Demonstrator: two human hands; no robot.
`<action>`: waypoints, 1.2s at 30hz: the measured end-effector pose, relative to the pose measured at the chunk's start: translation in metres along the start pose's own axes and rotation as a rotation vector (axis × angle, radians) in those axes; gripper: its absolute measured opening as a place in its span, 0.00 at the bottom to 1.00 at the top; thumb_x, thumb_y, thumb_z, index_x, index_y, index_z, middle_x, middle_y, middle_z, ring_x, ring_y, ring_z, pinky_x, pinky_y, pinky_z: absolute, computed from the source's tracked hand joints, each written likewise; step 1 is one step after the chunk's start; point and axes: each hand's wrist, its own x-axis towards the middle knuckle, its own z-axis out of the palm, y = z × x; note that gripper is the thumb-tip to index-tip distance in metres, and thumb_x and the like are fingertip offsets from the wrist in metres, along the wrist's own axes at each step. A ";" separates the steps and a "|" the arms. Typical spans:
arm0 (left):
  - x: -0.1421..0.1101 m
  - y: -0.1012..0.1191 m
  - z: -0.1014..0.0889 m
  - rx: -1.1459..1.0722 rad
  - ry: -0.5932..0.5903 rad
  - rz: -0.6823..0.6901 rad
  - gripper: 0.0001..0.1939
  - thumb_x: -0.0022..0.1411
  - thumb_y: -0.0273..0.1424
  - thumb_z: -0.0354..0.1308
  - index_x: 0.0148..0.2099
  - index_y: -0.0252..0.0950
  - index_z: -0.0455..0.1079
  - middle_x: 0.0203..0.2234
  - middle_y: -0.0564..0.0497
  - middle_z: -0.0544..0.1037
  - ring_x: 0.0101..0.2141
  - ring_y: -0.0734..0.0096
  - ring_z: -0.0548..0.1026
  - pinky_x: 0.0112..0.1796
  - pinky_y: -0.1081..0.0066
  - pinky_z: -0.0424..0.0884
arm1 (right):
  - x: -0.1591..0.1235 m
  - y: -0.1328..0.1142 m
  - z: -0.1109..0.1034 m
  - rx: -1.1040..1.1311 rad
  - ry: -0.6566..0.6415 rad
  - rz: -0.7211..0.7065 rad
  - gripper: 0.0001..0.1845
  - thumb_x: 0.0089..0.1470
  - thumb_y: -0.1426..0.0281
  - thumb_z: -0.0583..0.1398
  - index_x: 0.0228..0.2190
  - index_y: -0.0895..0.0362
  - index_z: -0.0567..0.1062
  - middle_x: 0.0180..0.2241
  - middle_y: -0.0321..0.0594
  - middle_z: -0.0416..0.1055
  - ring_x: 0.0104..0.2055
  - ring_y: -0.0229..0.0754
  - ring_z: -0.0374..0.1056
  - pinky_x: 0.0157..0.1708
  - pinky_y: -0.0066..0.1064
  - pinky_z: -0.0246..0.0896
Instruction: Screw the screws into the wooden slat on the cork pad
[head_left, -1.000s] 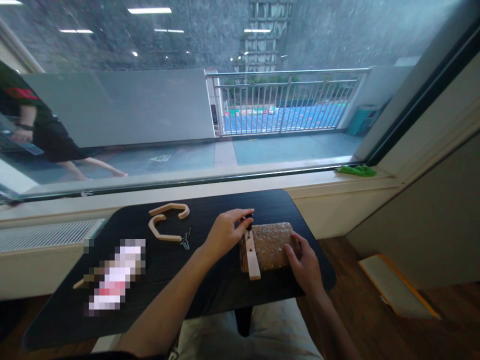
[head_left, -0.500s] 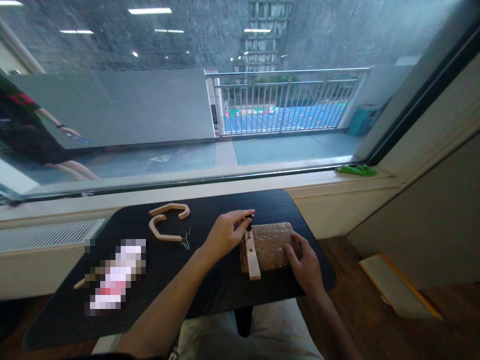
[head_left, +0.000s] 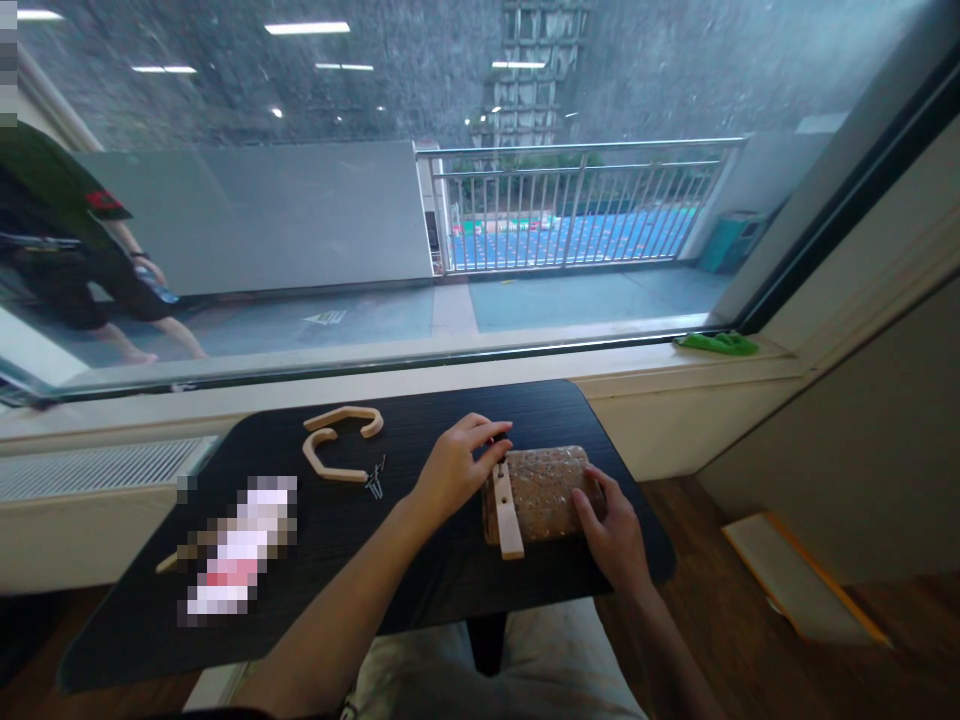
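My left hand (head_left: 459,462) is closed in a pinch on a small black piece (head_left: 501,438) at the upper end of a flat wooden strip (head_left: 509,515). The fingers partly cover this piece. The strip has a round hole and lies across the left part of a brown block wrapped in clear plastic (head_left: 551,495). Around the block's right end, my right hand (head_left: 616,525) is closed, thumb on top and fingers at the far side. The block rests on the black table (head_left: 442,575).
Two curved wooden pieces (head_left: 334,475) and several screws (head_left: 376,480) lie on the left of the table. A blurred-out item (head_left: 244,545) is nearer me. Beyond the window a person (head_left: 75,230) walks outside. A green cloth (head_left: 718,344) lies on the sill.
The fingers of my left hand have shifted slightly around the black piece. My right hand and the block stay put. The person outside has come further into view, and the camera has shifted a little.
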 end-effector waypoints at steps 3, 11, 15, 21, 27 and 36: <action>0.000 0.000 0.000 0.003 0.000 0.002 0.12 0.64 0.29 0.60 0.50 0.37 0.76 0.34 0.49 0.78 0.35 0.68 0.76 0.39 0.68 0.73 | 0.000 -0.001 0.000 -0.002 -0.005 0.010 0.25 0.55 0.55 0.57 0.49 0.56 0.73 0.49 0.50 0.75 0.53 0.54 0.71 0.55 0.50 0.63; -0.001 0.001 -0.001 0.010 0.026 -0.056 0.09 0.61 0.29 0.63 0.45 0.36 0.75 0.34 0.50 0.81 0.33 0.68 0.78 0.40 0.67 0.74 | 0.000 -0.001 0.000 -0.002 -0.005 0.009 0.24 0.55 0.54 0.57 0.49 0.56 0.73 0.49 0.50 0.75 0.53 0.54 0.71 0.55 0.50 0.63; -0.001 0.002 -0.003 0.016 0.013 -0.064 0.09 0.61 0.29 0.63 0.44 0.36 0.76 0.32 0.49 0.82 0.33 0.67 0.78 0.39 0.67 0.74 | 0.000 -0.001 0.000 -0.009 -0.010 0.015 0.25 0.55 0.54 0.56 0.48 0.56 0.73 0.49 0.51 0.75 0.53 0.55 0.71 0.55 0.51 0.63; -0.001 0.002 -0.003 -0.031 0.010 -0.053 0.10 0.62 0.29 0.61 0.45 0.35 0.77 0.34 0.47 0.83 0.34 0.66 0.79 0.41 0.66 0.74 | 0.000 -0.002 -0.001 -0.014 -0.008 0.011 0.26 0.55 0.53 0.56 0.48 0.57 0.73 0.49 0.51 0.76 0.52 0.55 0.71 0.54 0.50 0.64; -0.001 0.002 -0.003 -0.065 -0.003 -0.066 0.11 0.62 0.29 0.59 0.46 0.35 0.77 0.36 0.46 0.83 0.34 0.66 0.79 0.41 0.65 0.75 | 0.000 -0.001 0.000 -0.012 0.004 -0.003 0.25 0.55 0.54 0.56 0.48 0.56 0.73 0.48 0.50 0.76 0.52 0.55 0.71 0.53 0.50 0.64; -0.003 0.001 -0.002 -0.088 0.021 -0.026 0.11 0.64 0.27 0.57 0.47 0.35 0.76 0.37 0.46 0.81 0.37 0.67 0.78 0.42 0.66 0.74 | 0.000 0.001 0.000 -0.010 0.012 -0.006 0.25 0.55 0.55 0.57 0.49 0.55 0.74 0.49 0.50 0.76 0.52 0.54 0.71 0.54 0.50 0.64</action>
